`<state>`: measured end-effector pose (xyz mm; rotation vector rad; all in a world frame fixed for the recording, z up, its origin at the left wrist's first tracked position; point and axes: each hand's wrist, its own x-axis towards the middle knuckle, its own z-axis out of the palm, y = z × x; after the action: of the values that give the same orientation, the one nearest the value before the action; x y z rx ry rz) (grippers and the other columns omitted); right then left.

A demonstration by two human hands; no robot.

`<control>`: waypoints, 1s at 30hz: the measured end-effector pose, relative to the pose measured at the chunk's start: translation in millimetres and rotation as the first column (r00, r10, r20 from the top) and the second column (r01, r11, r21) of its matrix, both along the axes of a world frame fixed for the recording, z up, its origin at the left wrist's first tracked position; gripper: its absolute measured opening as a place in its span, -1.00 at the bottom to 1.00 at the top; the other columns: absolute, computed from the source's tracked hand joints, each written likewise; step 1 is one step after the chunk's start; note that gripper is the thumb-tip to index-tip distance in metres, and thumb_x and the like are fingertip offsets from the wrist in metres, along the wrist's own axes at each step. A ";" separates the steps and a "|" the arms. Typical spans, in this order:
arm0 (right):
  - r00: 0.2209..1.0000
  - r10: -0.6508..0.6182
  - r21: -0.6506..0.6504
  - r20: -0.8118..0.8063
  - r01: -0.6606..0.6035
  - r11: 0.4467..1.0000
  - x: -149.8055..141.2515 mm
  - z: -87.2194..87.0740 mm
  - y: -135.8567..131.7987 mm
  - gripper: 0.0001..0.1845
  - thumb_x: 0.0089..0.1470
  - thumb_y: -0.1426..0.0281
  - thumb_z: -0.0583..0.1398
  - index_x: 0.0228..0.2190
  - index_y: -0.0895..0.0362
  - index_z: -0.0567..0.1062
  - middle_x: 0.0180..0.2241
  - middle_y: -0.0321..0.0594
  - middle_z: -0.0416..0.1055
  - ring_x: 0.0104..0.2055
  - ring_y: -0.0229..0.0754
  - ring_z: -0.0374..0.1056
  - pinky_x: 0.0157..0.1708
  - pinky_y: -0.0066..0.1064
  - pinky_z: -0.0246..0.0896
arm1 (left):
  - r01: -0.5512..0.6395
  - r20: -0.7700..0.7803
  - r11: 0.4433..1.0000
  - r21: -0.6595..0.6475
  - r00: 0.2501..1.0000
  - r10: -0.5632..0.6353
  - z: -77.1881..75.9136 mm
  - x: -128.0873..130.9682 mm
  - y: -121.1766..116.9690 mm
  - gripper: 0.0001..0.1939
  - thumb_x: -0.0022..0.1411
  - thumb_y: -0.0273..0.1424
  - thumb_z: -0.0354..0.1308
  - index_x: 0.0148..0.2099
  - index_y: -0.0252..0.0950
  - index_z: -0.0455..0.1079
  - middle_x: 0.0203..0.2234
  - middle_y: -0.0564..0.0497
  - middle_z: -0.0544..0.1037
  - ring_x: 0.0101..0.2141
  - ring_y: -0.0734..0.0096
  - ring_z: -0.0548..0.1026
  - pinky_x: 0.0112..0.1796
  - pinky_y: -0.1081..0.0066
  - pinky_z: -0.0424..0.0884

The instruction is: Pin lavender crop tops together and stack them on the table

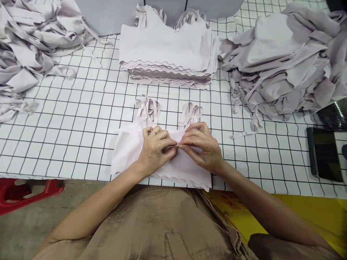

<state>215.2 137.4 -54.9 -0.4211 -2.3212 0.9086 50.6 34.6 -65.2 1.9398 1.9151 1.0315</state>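
A pale pink bra top [127, 144] lies flat at the table's near edge, its looped straps pointing away from me. Above its middle, my left hand [157, 146] is closed, with thumb and forefinger pinching a thin pale bit at the bra top's front. My right hand [202, 146] pinches the same spot from the other side, its remaining fingers loosely bent. The two sets of fingertips almost meet. Whether the pinched bit is a fold of the bra top or a separate strand is too small to tell. A ring sits on my left hand.
Behind lies a neat stack of similar bra tops [165, 47], against a grey surface [108, 14]. Loose heaps of the same garments lie left [29, 47] and right [287, 61]. A dark phone [325, 153] rests at right on the checked tablecloth [89, 144]. Below left is a red stool [27, 195].
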 end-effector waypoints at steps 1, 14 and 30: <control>1.000 -0.004 0.009 0.006 0.004 1.000 0.2 0.2 -0.1 -0.89 0.18 0.47 0.23 -0.38 0.05 0.54 -0.44 -0.25 0.50 -0.18 -0.07 0.30 -0.08 -0.09 0.22 | 0.003 0.000 1.000 -0.010 1.000 -0.003 0.2 -0.3 0.0 -0.87 0.24 -0.44 0.21 -0.38 -0.22 0.53 -0.53 0.11 0.45 -0.35 0.36 0.34 -0.12 0.20 0.08; 0.998 -0.020 0.065 0.052 0.017 0.998 5.9 -1.5 -1.2 -0.90 0.17 0.47 0.25 -0.38 0.04 0.53 -0.45 -0.29 0.53 -0.18 -0.06 0.37 0.00 -0.01 0.13 | 0.012 0.003 1.000 0.003 1.000 -0.013 -2.5 -0.5 0.4 -0.85 0.27 -0.45 0.19 -0.32 -0.17 0.57 -0.56 0.13 0.45 -0.36 0.38 0.36 -0.13 0.20 0.07; 0.999 -0.033 0.154 0.007 0.032 0.988 9.5 -4.9 -4.2 -0.86 0.14 0.48 0.28 -0.35 -0.03 0.57 -0.44 -0.34 0.54 -0.13 -0.06 0.35 0.11 0.09 0.04 | 0.060 -0.062 0.996 0.068 0.997 -0.056 -2.0 0.4 -0.7 -0.86 0.26 -0.49 0.17 -0.36 -0.23 0.51 -0.53 0.11 0.49 -0.35 0.36 0.35 -0.14 0.18 0.08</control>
<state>224.7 133.2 -59.8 -0.3976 -2.3664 0.7071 51.0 33.9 -67.3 2.0744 1.8658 1.0484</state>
